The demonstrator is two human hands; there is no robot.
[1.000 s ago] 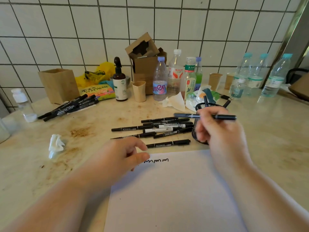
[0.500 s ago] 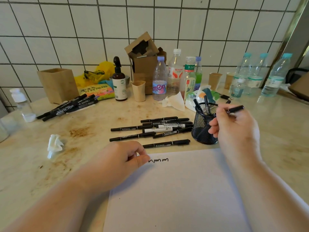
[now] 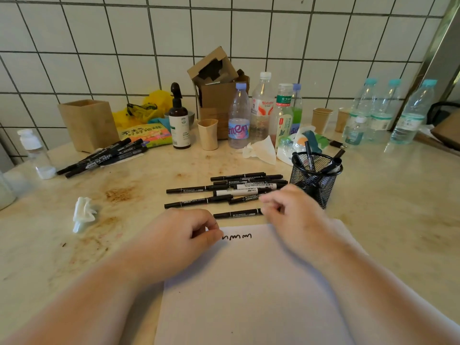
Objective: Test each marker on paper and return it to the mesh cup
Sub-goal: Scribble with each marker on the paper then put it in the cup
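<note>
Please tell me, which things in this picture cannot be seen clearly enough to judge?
- Right hand, head view: motion blur hides whether its fingers touch the nearest marker.
- Marker count in the mesh cup: the mesh and overlapping barrels hide it.
- Start of the scribble: covered by the left hand.
- Paper: its lower part is cut off by the frame edge and forearms.

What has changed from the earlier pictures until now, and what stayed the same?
The right hand let go of its black marker, which now stands in the black mesh cup, and came back toward the row of black markers lying on the counter. It holds nothing. The left hand stayed on the corner of the white paper; the scribble is unchanged.
</note>
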